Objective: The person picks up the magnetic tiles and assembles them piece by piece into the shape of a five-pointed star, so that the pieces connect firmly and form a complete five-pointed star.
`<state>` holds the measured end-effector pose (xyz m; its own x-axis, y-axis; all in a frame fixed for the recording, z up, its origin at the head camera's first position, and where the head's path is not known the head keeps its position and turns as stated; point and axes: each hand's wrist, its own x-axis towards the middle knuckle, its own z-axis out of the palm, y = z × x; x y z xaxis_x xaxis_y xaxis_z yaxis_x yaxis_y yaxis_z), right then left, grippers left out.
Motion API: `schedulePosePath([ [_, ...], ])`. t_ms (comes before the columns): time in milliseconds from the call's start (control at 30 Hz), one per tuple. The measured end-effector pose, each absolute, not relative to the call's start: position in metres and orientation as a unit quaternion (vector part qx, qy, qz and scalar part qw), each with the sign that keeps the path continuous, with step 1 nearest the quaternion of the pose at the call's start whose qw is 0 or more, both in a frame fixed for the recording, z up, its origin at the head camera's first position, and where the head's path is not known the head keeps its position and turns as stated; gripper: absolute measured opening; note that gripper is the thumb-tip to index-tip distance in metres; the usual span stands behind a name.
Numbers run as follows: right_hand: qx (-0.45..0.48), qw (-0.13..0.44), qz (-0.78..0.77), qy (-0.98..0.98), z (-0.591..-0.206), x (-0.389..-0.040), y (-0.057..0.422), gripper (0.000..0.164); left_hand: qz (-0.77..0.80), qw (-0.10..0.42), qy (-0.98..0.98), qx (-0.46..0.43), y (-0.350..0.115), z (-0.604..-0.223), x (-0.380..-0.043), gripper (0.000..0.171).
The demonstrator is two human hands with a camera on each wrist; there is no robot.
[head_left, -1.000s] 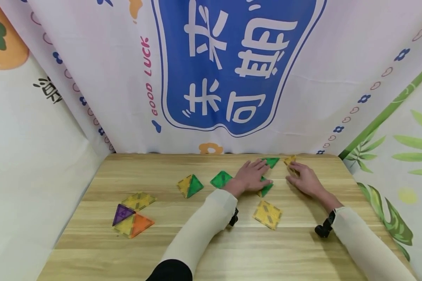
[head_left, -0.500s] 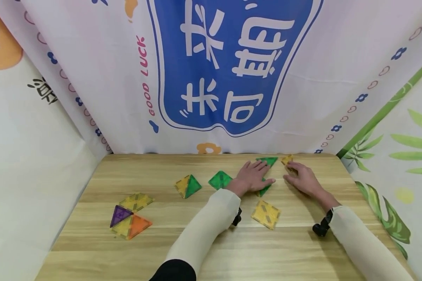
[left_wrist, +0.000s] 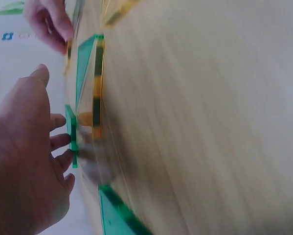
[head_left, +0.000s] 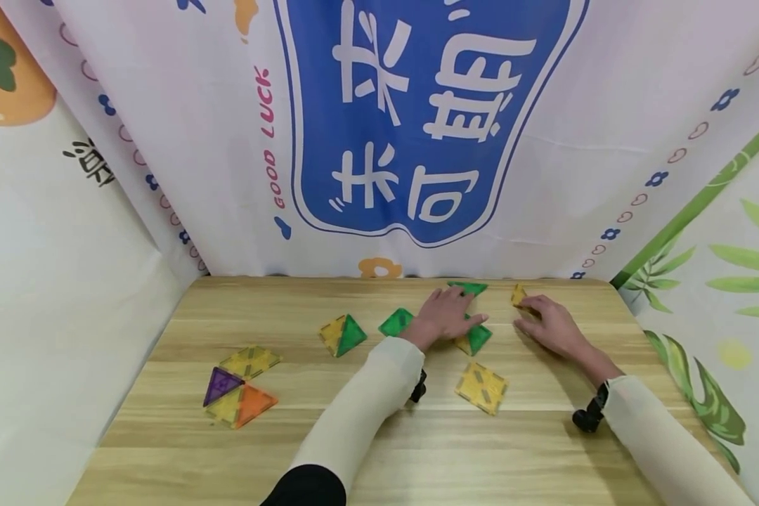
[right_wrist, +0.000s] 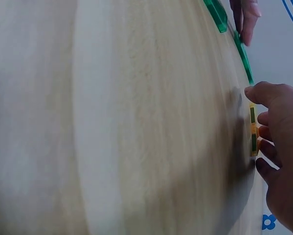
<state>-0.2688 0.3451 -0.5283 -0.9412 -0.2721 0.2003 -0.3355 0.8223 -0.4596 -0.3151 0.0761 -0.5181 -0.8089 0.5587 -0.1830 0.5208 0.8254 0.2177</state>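
Observation:
My left hand lies palm down at the far part of the table, its fingertips touching a green triangular magnetic tile. Beneath its thumb side is a square made of a green triangle tile and a yellow one, partly hidden by the hand. In the left wrist view the fingers stretch over the green tile's edge. To the right, my right hand touches a yellow triangular tile with its fingertips. The right wrist view has the thumb apart from this yellow tile.
A yellow two-triangle square lies nearer me. Left are a green pair, a yellow-green square, and a cluster with yellow, purple and orange tiles. A printed cloth hangs behind the table's back edge.
My left hand has slid left with the green triangle, uncovering more of the yellow-green square. The yellow tile at my right fingertips has turned slightly and come a little nearer.

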Motion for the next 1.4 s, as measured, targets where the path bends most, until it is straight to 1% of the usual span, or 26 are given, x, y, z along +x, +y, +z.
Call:
schedulePosePath([
  [267, 0.182, 0.094, 0.251, -0.946, -0.530, -0.261, 0.349, 0.040, 0.089, 0.114, 0.953, 0.267, 0.048, -0.515, -0.319, 0.074],
  [567, 0.190, 0.121, 0.236, -0.945, -0.530, -0.251, 0.350, 0.042, 0.081, 0.100, 0.956, 0.263, 0.017, -0.508, -0.317, 0.069],
  [733, 0.198, 0.136, 0.231, -0.943, -0.531, -0.245, 0.353, 0.037, 0.091, 0.108, 0.951, 0.275, 0.005, -0.503, -0.317, 0.067],
  [867, 0.215, 0.131, 0.234, -0.939, -0.530, -0.240, 0.355, 0.037, 0.100, 0.115, 0.945, 0.288, -0.003, -0.502, -0.318, 0.063],
  [967, 0.234, 0.130, 0.236, -0.934, -0.528, -0.236, 0.357, 0.039, 0.106, 0.112, 0.944, 0.291, -0.007, -0.504, -0.319, 0.060],
  [1100, 0.238, 0.146, 0.232, -0.932, -0.528, -0.233, 0.361, 0.044, 0.116, 0.094, 0.947, 0.283, -0.005, -0.508, -0.320, 0.066],
  [1167, 0.223, 0.155, 0.230, -0.935, -0.528, -0.232, 0.363, 0.047, 0.119, 0.082, 0.951, 0.272, -0.002, -0.508, -0.319, 0.070],
  [1233, 0.200, 0.157, 0.230, -0.939, -0.528, -0.231, 0.364, 0.051, 0.123, 0.072, 0.955, 0.259, 0.001, -0.508, -0.317, 0.071],
  [1400, 0.150, 0.135, 0.218, -0.955, -0.525, -0.228, 0.364, 0.061, 0.135, 0.068, 0.963, 0.221, 0.005, -0.511, -0.317, 0.076],
])
